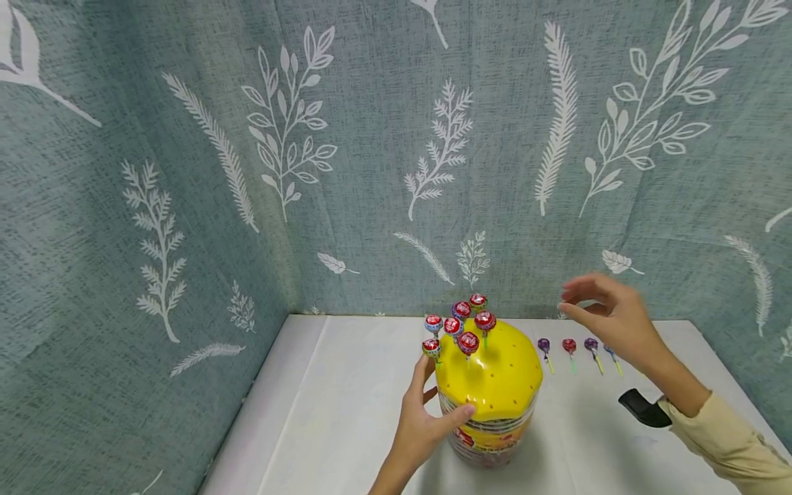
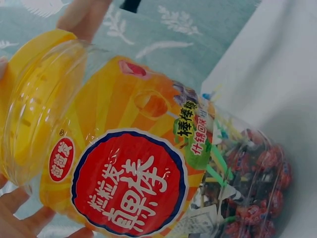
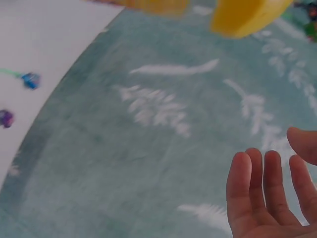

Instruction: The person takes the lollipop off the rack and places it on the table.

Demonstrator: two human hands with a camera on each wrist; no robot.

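Observation:
A clear plastic candy jar (image 2: 131,183) with a yellow lid (image 1: 501,371) stands on the table, with wrapped lollipops visible in its lower part. Several red-topped lollipops (image 1: 468,343) stick up from holes at the lid's left and far side. My left hand (image 1: 416,419) grips the jar around the lid's near-left edge, thumb in front and fingers behind. In the air to the right, my right hand (image 1: 609,320) is raised with loosely bent fingers. Nothing sits between those fingers (image 3: 239,193) in the right wrist view.
Right of the jar, several loose lollipops lie in a row on the white table (image 1: 334,412), among them a purple one (image 1: 544,346) and a red one (image 1: 569,346). A green-grey curtain (image 1: 371,172) with white leaf prints hangs behind and at both sides.

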